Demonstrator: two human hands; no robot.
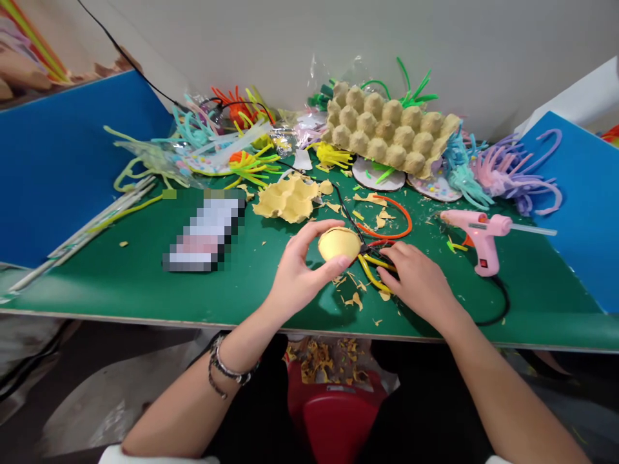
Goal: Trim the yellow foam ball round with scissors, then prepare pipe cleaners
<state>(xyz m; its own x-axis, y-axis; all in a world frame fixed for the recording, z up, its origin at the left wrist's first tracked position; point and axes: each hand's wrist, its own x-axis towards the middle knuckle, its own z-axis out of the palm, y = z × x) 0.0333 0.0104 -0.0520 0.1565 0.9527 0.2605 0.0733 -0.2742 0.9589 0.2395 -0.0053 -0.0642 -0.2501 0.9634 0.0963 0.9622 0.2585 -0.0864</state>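
My left hand [307, 267] holds a yellow egg-carton cup [338, 246] between thumb and fingers, a little above the table. My right hand [418, 277] is at the yellow-handled pliers [371, 274], its thumb and fingers closed about the handles. The dark head of the pliers points toward the cup; their jaws are partly hidden behind it. Behind my hands lies a torn piece of yellow egg carton [286, 200]. Scraps of carton [356, 300] are scattered below and around the pliers. An orange pipe cleaner [406, 216] curves beyond my right hand.
A pink glue gun [483, 235] with its cord lies at the right. A phone-like blurred device [206, 232] is at the left. At the back are a large egg carton [387, 129] and pipe-cleaner bundles [517, 167]. Blue panels [72, 167] flank the green table [145, 290].
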